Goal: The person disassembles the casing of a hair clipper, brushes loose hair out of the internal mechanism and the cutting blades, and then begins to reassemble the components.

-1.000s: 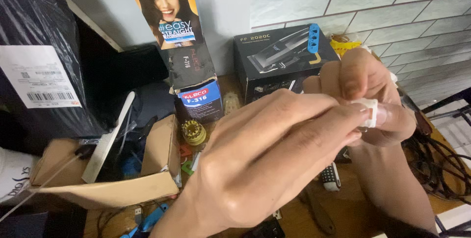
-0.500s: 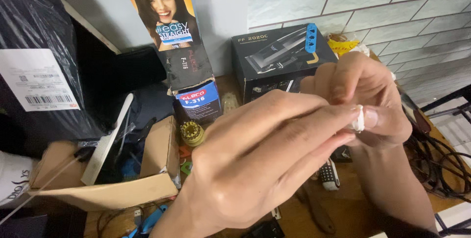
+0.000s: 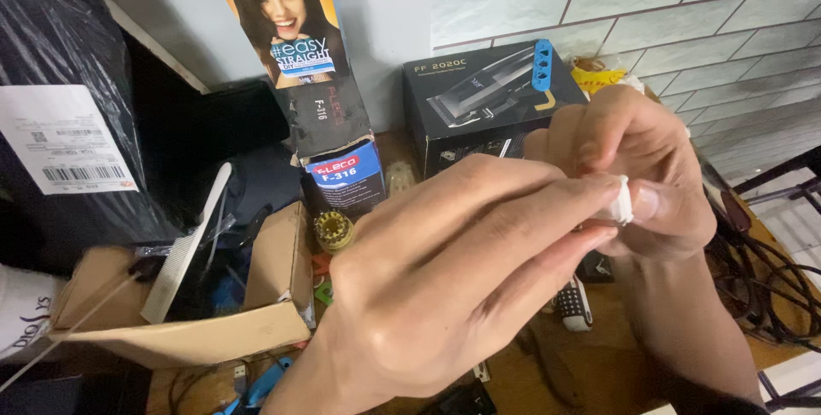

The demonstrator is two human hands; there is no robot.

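Fingertips of my left hand (image 3: 445, 287) and right hand (image 3: 650, 175) both pinch shut on one small white piece (image 3: 624, 201), upright between them, above the black clipper box (image 3: 479, 107).

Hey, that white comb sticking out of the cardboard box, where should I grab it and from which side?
Grip the white comb by its free upper end, coming from above. It leans tilted out of the cardboard box, so that end stands clear while the lower end sits among clutter inside.
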